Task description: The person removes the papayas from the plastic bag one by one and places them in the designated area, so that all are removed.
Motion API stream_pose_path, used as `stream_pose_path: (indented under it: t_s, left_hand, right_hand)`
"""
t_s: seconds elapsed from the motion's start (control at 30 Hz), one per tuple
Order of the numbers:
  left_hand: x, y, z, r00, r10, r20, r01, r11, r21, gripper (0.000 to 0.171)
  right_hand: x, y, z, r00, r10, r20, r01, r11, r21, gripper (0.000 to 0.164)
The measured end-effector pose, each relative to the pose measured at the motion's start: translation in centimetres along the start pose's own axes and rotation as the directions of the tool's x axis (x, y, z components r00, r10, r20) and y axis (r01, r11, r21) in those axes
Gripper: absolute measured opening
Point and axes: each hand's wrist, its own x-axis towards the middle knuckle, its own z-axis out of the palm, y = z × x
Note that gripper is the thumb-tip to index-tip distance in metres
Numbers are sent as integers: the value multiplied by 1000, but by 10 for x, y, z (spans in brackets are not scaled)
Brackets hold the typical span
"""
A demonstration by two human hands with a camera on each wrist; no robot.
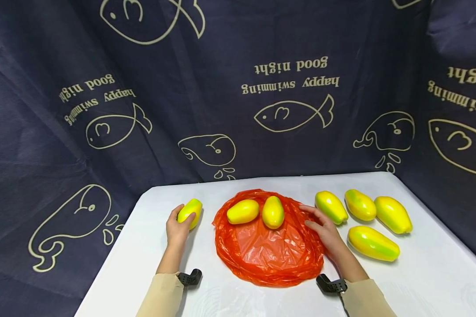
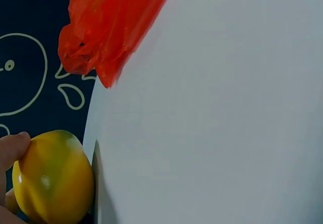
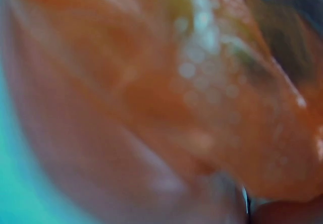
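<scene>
In the head view my left hand (image 1: 177,226) grips a smooth yellow-green papaya (image 1: 191,211) at the left of the table, thumb on its near side. The left wrist view shows this papaya (image 2: 55,178) close up, upright beside the white surface. A red plastic bag (image 1: 275,251) lies spread with a rolled rim in the middle. Two papayas rest on its far part, the left one (image 1: 243,211) lying sideways and the right one (image 1: 273,212) pointing away. My right hand (image 1: 326,231) touches the bag's right rim with fingers extended. Blurred red plastic (image 3: 151,98) fills much of the right wrist view.
Several more papayas lie right of the bag, the nearest papaya (image 1: 373,243) close beside my right forearm. The white table (image 1: 150,246) reaches back to a dark blue curtain (image 1: 222,105) printed with fish and whales.
</scene>
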Motion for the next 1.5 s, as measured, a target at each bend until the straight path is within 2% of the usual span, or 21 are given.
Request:
stream_pose_path:
  t_s: [0.37,0.63,0.93,1.17,1.5]
  left_hand:
    - [-1,-2,-1,1000,14,10,-14,1000,19,63]
    - [0,-2,1,999,14,44,-13,999,-38,67]
    - [1,-5,-2,999,19,36,-17,998,-57,68]
    - [3,2,-5,1000,8,15,-7,997,-74,68]
    - [1,18,-4,999,53,4,-53,997,-60,67]
  right_hand:
    - [-1,-1,0,1000,2,11,-2,1000,5,48]
    - [0,1,-2,1000,-21,-4,21,1000,-14,47]
    - [0,0,-1,1000,-12,2,12,1000,-8,47]
    - [0,-1,-1,1000,-10,-1,10,1000,-15,47]
    - [1,-3,-1,1000,22,-15,-22,999,-32,47]
